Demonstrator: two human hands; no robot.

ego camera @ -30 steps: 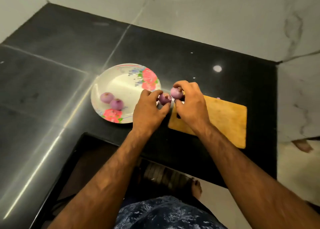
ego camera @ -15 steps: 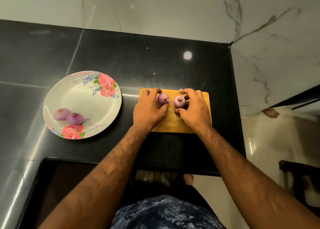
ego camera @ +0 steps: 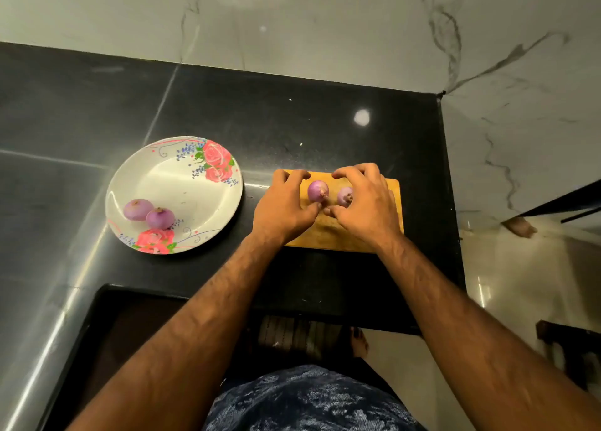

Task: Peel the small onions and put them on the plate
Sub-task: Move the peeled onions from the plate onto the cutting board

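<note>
The floral plate (ego camera: 182,183) lies on the black counter at the left, with two purple small onions (ego camera: 138,209) (ego camera: 160,218) side by side near its front-left rim. To its right is a wooden cutting board (ego camera: 338,240). My left hand (ego camera: 283,206) curls round a small onion (ego camera: 317,190) that sits on the board, thumb under it and forefinger arched over it. My right hand (ego camera: 364,206) arches over a second small onion (ego camera: 344,196) beside the first, thumb at its near side. Both onions show their root ends.
The black counter (ego camera: 292,121) ends at a marble wall behind and a drop to the floor on the right. A dark recess opens in front of the plate. My foot and a mat show below the counter edge.
Both hands carried their onions from beside the plate rightward and down onto the cutting board. Since half a second ago they have stayed there, fingers slightly more spread.
</note>
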